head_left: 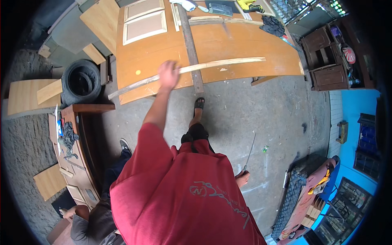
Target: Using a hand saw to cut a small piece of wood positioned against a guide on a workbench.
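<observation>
My left hand (pixel 168 74) is closed on a long, narrow wooden strip (pixel 228 62) lying slantwise across the near part of an orange-brown tabletop (pixel 159 51). The strip's left end is greyish and juts past the table's near edge; its right part is paler. Under the strip runs a dark, worn plank (pixel 188 38), its near end overhanging the edge. A bit of yellow shows by my left fingers, too blurred to name. Low beside my body, my right hand (pixel 242 179) grips a tool with a long thin metal blade (pixel 251 149), pointing away from me.
Framed panels (pixel 145 26), a yellow power tool (pixel 250 6) and a dark cloth (pixel 272 26) lie on the table's far part. Stacked tyres (pixel 81 81) and a wooden cabinet (pixel 75 159) stand left. Another person (pixel 96 224) is at lower left. A rolled mattress (pixel 292 192) is right.
</observation>
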Tool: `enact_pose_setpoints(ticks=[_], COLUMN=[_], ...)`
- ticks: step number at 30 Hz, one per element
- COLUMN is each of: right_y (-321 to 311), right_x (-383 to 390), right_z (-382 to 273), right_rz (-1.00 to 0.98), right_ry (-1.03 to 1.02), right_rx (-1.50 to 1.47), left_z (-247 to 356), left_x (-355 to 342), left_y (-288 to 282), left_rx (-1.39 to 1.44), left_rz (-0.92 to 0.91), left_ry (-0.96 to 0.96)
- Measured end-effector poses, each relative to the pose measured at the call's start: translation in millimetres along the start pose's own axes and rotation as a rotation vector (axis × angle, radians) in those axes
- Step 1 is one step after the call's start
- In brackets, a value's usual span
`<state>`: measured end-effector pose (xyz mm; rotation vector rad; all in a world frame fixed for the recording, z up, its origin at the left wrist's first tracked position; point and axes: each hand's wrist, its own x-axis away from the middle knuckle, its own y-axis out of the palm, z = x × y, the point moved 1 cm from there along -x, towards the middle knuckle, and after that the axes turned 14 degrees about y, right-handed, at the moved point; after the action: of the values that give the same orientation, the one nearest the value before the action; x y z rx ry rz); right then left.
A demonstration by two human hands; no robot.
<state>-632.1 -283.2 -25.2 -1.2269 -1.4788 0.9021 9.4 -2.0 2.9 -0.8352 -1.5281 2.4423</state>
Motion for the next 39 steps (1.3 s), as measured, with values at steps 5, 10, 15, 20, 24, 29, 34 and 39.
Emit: enact_pose_setpoints(ticks=[5, 10, 15, 20, 24, 29, 34, 39], right_y=[-4, -9, -5, -12, -10, -5, 4, 11], right_x=[-6, -25, -39, -39, -32, -27, -27, -36], right_z=[-24, -69, -105, -150, -177, -210, -260, -297], right_rz=[0.048, 0.018, 0.041, 0.025, 0.052, 0.043, -0.078, -0.127], right_ry=[-0.106, -0.102, -0.154, -0.107, -0.135, -0.212, -0.256, -0.341], right_rx=[-0.053, -0.023, -0.019, -0.064, -0.095, -0.197, -0.269, -0.301], left_z=[-73, -113, -93, 9, 72, 109, 105, 82], left_x=[65, 74, 48, -17, -45, -44, -38, -34], left_y=[-79, -119, -89, -34, -8, -6, -14, -15], left_rx=[-0.232, -0.24, -0.143, 0.011, 0.262, 0.465, 0.409, 0.335], left_rz=[-0.043, -0.362, -0.372, -0.265, -0.287, -0.227, -0.259, -0.318], left_ry=[-0.01, 0.084, 0.189, 0.467, 0.421, 0.419, 0.451, 0.498])
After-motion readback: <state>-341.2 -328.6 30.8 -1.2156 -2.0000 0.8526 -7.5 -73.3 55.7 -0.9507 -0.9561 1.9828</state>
